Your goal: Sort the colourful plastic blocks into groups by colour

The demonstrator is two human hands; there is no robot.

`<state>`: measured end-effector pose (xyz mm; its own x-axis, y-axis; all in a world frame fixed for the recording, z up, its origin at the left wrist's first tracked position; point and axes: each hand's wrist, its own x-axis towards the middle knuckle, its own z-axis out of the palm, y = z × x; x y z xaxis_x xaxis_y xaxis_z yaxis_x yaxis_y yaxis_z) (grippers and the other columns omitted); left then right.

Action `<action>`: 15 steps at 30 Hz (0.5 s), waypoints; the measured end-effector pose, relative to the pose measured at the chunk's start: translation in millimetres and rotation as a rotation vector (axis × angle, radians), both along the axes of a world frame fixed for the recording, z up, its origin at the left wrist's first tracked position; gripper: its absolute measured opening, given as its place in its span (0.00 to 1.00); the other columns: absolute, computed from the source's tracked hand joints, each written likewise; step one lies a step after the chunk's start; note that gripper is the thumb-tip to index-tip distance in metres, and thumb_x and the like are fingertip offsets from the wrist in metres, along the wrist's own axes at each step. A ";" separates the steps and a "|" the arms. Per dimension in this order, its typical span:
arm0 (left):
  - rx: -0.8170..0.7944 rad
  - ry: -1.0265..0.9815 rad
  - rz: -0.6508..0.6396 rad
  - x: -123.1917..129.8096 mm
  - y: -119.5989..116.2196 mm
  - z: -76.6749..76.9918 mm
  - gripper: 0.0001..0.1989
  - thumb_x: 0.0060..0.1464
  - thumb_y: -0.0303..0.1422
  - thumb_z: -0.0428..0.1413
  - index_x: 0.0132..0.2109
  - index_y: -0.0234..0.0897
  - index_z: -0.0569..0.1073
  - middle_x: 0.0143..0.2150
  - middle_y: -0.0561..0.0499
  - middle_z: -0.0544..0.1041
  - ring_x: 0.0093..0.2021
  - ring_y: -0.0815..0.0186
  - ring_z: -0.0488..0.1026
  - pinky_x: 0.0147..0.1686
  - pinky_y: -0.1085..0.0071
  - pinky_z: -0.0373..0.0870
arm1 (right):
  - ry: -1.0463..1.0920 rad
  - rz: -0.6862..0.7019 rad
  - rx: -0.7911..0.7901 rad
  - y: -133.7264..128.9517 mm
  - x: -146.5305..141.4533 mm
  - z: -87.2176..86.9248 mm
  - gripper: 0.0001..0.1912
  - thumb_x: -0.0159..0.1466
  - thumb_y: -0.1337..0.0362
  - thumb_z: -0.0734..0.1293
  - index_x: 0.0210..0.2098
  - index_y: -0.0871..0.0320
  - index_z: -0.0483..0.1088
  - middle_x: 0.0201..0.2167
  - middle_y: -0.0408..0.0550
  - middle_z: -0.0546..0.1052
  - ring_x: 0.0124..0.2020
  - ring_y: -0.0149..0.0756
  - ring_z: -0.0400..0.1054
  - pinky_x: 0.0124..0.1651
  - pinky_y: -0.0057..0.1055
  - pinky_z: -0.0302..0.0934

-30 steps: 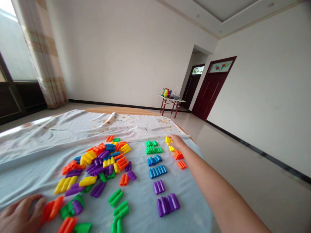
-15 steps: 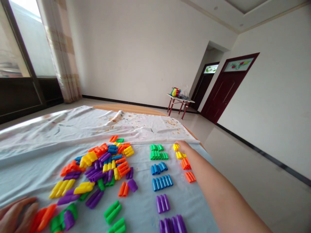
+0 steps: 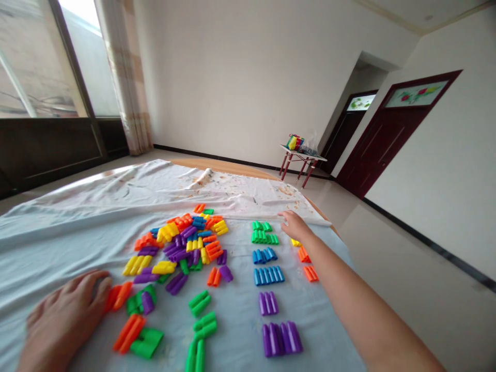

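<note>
My left hand (image 3: 72, 305) lies spread on the cloth, its fingertips beside orange plastic pieces (image 3: 118, 296). My right hand (image 3: 295, 225) reaches to the far right, fingers apart and holding nothing, just above the yellow pieces (image 3: 296, 242), which it partly hides. Below these sit orange pieces (image 3: 310, 274). To their left runs a column of green (image 3: 265, 237), blue (image 3: 268, 275) and purple pieces (image 3: 282, 339) set side by side in groups. A mixed heap of colored pieces (image 3: 180, 248) covers the middle left.
Loose green pieces (image 3: 200, 303) lie between the heap and the column. The wrinkled cloth (image 3: 232, 330) covers the table, with stains toward its far edge. Beyond stands a small table (image 3: 302, 154) bearing a colorful bag (image 3: 295, 142).
The view has shifted, so more of my left hand and the near pieces shows. My right hand has let go of the yellow pieces and lifted, its fingers opened.
</note>
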<state>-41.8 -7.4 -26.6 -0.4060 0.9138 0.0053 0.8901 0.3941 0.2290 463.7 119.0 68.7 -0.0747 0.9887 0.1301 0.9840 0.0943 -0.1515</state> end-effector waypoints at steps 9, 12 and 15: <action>0.087 0.033 -0.026 16.2 -9.0 20.3 0.25 0.57 0.47 0.31 0.50 0.46 0.67 0.59 0.48 0.68 0.58 0.54 0.61 0.57 0.58 0.51 | 0.312 0.425 0.024 -72.8 -155.9 -20.0 0.17 0.58 0.68 0.64 0.47 0.59 0.70 0.43 0.51 0.75 0.44 0.36 0.69 0.49 0.31 0.61; 0.082 0.013 -0.021 19.5 -11.2 26.2 0.26 0.57 0.47 0.32 0.50 0.44 0.67 0.58 0.47 0.67 0.58 0.53 0.61 0.58 0.58 0.51 | 0.278 0.349 0.058 -75.4 -186.2 -27.9 0.20 0.58 0.64 0.65 0.50 0.58 0.68 0.46 0.53 0.74 0.48 0.40 0.67 0.51 0.35 0.59; 0.089 -0.017 -0.040 21.3 -13.9 30.9 0.27 0.57 0.46 0.32 0.51 0.42 0.67 0.58 0.45 0.67 0.58 0.51 0.61 0.58 0.57 0.50 | 0.206 0.268 0.034 -75.5 -202.3 -34.0 0.21 0.57 0.60 0.67 0.50 0.57 0.68 0.46 0.54 0.74 0.48 0.44 0.66 0.51 0.40 0.59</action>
<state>-20.5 -21.3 4.3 -0.3700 0.9255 0.0806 0.9003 0.3358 0.2769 261.4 43.5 34.7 -0.2997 0.9324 0.2018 0.8726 0.3535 -0.3372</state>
